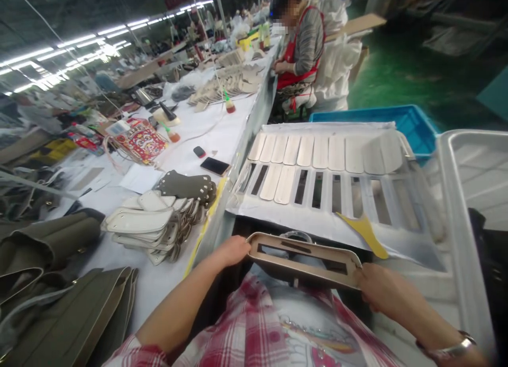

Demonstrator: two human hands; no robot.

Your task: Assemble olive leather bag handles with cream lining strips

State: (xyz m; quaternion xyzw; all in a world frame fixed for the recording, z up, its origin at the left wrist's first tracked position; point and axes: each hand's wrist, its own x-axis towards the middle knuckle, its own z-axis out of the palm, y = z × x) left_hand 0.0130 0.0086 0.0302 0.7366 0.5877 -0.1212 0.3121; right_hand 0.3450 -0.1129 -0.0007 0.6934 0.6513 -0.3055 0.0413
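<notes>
I hold a long tan leather bag piece (pixel 317 254) level in front of my lap; it has rounded ends, a raised rim and dark slots. My left hand (pixel 237 249) is closed on its left end. My right hand (pixel 371 283) grips the right end, with some fingers hidden. Just beyond it lies a white slotted board (pixel 278 211). Pale rounded strips (pixel 305 151) fill its far row, and two more lie in the near row. A yellow spatula-like scraper (pixel 367 237) rests on the board's near edge.
On the left table are stacked white leather pieces (pixel 138 221), dark green pieces (pixel 186 186), a phone (pixel 215 166) and small glue bottles (pixel 229 102). Green bag parts (pixel 79 314) lie near left. A white bin (pixel 456 208) and blue crate (pixel 369 115) stand right. A co-worker (pixel 304 44) sits ahead.
</notes>
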